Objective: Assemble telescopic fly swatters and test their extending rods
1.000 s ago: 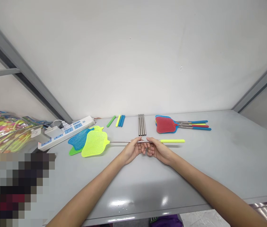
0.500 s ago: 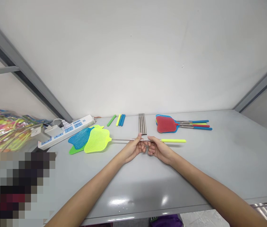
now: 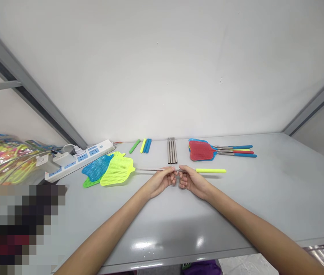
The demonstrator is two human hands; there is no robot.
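Observation:
A yellow fly swatter [image 3: 117,172] with a thin metal shaft and a yellow grip lies level across my view, held just above the table. Both hands pinch its shaft near the middle. My left hand [image 3: 164,180] has thumb and fingers closed on the metal, on the swatter-head side. Close beside it, my right hand [image 3: 189,179] closes on the shaft nearer the yellow grip [image 3: 211,170]. Beyond the hands, several metal tubes [image 3: 172,151] lie side by side. Blue, green and yellow swatter heads [image 3: 95,168] overlap to the left, partly behind the held one.
A pile of assembled swatters [image 3: 201,150] with coloured grips lies at right. Loose green, yellow and blue grips [image 3: 147,145] rest near the wall. At left are a power strip [image 3: 93,152] with plugs and bagged bright items [image 3: 7,158]. The table [image 3: 288,183] has its front edge near me.
My left thumb has come down from a raised position and lies along the shaft, closer to my right hand. The swatter has stayed nearly in place.

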